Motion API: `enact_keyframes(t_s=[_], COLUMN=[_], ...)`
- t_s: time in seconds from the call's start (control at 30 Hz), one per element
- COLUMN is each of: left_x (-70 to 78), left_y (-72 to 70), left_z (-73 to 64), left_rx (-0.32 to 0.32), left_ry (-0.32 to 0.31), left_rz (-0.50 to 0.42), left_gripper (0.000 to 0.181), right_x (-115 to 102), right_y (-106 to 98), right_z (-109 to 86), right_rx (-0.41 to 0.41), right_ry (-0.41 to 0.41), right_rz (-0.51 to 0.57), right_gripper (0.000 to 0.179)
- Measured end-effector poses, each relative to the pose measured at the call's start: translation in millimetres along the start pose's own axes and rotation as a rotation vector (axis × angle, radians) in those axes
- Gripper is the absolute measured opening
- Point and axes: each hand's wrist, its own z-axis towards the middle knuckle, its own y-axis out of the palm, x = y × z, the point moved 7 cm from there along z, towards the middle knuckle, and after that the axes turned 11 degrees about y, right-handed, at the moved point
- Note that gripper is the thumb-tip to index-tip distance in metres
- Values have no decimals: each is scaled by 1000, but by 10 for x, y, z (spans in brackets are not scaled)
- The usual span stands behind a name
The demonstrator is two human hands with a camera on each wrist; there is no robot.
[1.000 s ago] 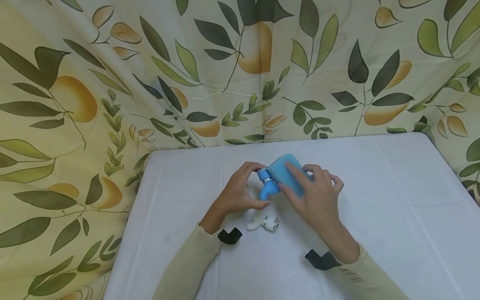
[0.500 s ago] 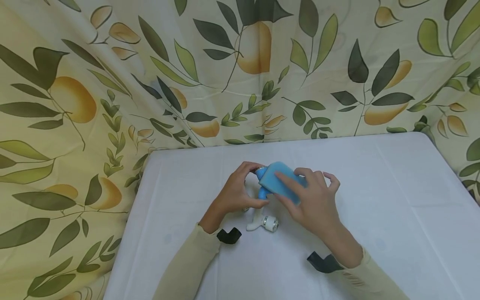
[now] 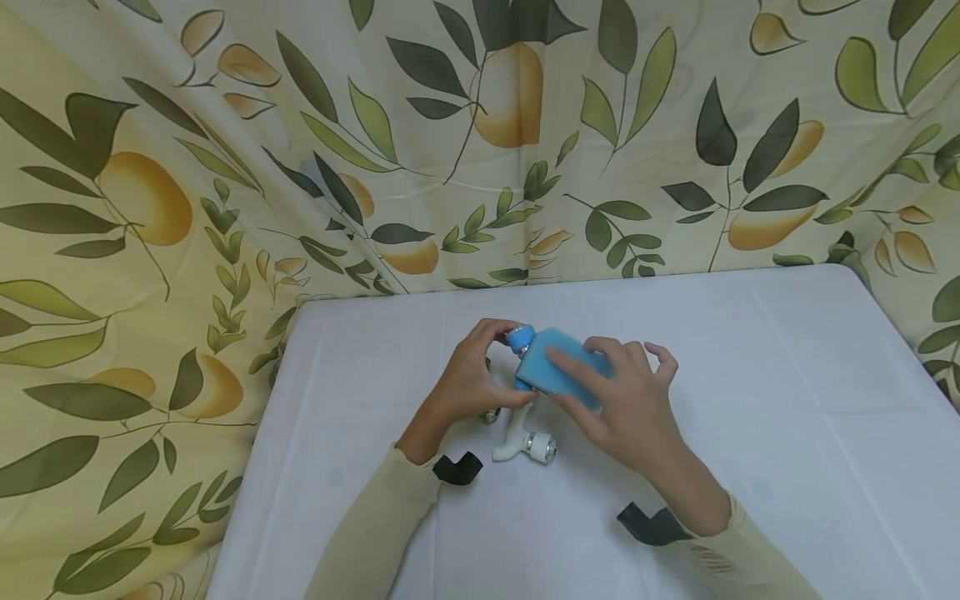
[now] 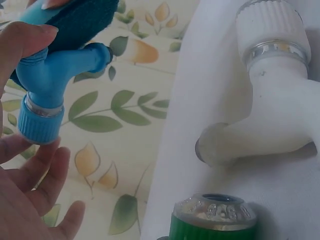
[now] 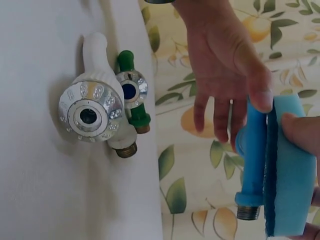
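Note:
My left hand [image 3: 467, 382] holds a blue plastic tap [image 3: 520, 337] between its thumb and fingers, lifted off the table. The tap's ribbed knob, side spout and threaded metal end show across the wrist views. My right hand [image 3: 637, 408] grips a light blue sponge [image 3: 562, 367], its dark scouring side [image 5: 271, 175] lying along the tap's body. From the head view, the sponge hides most of that body. Below the hands, a white tap [image 3: 513, 437] with a silver-faced knob lies on the table. Close beside it is a green tap [image 5: 140, 117], largely hidden behind my left hand in the head view.
A white cloth covers the table [image 3: 787, 400]. Directly behind it hangs a curtain [image 3: 480, 200] printed with leaves and fruit. Black strap-like pieces [image 3: 459, 469] stick out at both wrists, over the table.
The sponge has moved left and down over the tap, covering its body and spout. The tap's knob has tipped slightly up and left. White and green taps stay put.

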Motion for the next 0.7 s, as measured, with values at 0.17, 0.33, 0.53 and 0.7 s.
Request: enact_keyframes(t_s=[0.17,0.33,0.53,0.7], left_x=[3,9,19,31], left_y=[-7,-34,-34,12], left_z=[-16,-25,-28,-15], left_rx=[-8,2,10,3], left_ry=[8,17,22,33], left_rz=[18,34,30,26], left_gripper=[87,88,89,87], right_x=[32,208,337,215], right_y=[14,-7,-10,30], right_z=[-8,6,-10,-42], right_rx=[-36,-18,15,5], right_ry=[-40,51,168,139], right_rz=[-29,-58,-10,36], right_gripper=[55,50,57,57])
